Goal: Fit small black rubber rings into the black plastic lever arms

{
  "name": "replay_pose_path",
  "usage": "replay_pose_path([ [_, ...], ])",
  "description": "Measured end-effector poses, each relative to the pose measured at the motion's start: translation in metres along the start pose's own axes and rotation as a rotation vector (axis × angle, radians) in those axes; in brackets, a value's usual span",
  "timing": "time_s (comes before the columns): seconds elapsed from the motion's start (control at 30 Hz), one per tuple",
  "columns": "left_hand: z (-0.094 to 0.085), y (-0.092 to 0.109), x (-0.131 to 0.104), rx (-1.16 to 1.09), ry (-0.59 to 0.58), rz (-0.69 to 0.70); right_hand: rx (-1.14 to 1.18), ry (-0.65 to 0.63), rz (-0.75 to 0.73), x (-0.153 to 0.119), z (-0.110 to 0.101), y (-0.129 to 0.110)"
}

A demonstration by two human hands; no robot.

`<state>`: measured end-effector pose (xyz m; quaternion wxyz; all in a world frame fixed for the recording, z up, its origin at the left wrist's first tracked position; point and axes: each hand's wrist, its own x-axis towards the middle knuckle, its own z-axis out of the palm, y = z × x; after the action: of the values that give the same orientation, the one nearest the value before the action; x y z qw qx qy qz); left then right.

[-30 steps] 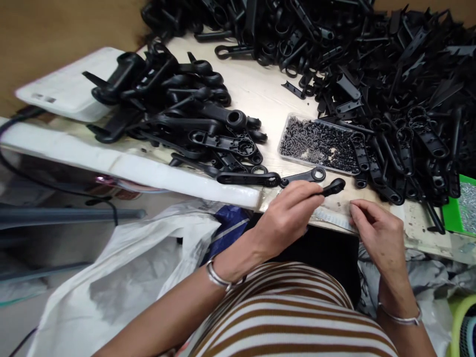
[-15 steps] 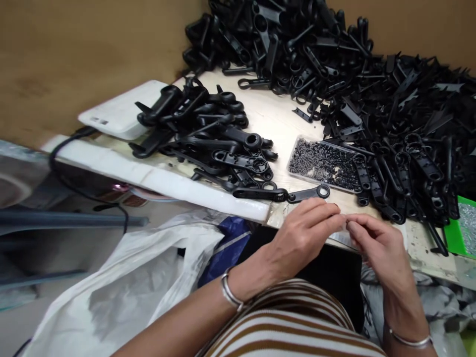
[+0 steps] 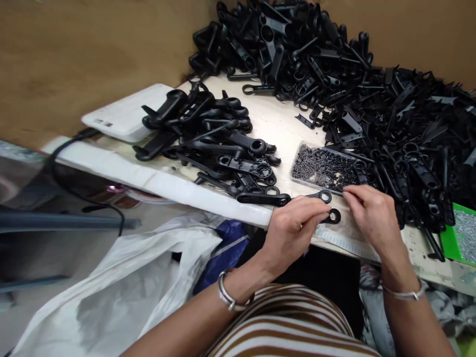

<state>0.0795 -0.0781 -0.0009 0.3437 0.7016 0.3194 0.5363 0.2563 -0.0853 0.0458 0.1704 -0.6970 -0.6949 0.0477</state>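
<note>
My left hand (image 3: 292, 230) is closed, thumb against fingers, at a black plastic handle-like part with a ring end (image 3: 335, 215). Only the ring end shows beyond the fingertips; my hand covers the remainder. My right hand (image 3: 374, 215) has its thumb and index finger pinched together at the near edge of a clear box (image 3: 297, 173) full of small black pieces. Whatever that pinch holds, if anything, is too small to make out. Just behind my left fingers lie another ring-ended part (image 3: 325, 196) and a black part (image 3: 262, 199).
Black parts (image 3: 226, 144) are heaped at the left beside a white device (image 3: 124, 114) with a cable. A larger pile (image 3: 275, 54) spreads across the back and right. At far right stands a green tray (image 3: 449, 240) of small silvery pieces. White padding (image 3: 159, 183) lines the table's front edge.
My right hand has parted from my left fingertips and moved forward to the box's near edge. My left hand has shifted slightly left, and the ring end by its fingertips now shows.
</note>
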Motion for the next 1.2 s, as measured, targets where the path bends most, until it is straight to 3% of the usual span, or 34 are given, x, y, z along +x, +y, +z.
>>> replay_pose_path([
  [0.17,-0.004,0.004,0.0,-0.367,-0.008,-0.402,-0.451,-0.408,0.016,0.048,-0.005,-0.004],
  [0.27,-0.004,0.006,0.002,-0.573,0.024,-0.599,-0.525,-0.519,-0.031,0.064,-0.007,-0.007],
  [0.33,-0.003,0.006,0.005,-0.661,0.064,-0.66,-0.55,-0.539,-0.057,0.068,-0.007,-0.007],
  [0.7,-0.002,0.002,0.009,-0.708,0.105,-0.65,-0.387,-0.451,-0.046,0.058,-0.006,0.003],
  [1.2,0.0,0.01,0.013,-0.766,0.091,-0.714,-0.285,-0.455,-0.052,0.063,-0.003,0.003],
])
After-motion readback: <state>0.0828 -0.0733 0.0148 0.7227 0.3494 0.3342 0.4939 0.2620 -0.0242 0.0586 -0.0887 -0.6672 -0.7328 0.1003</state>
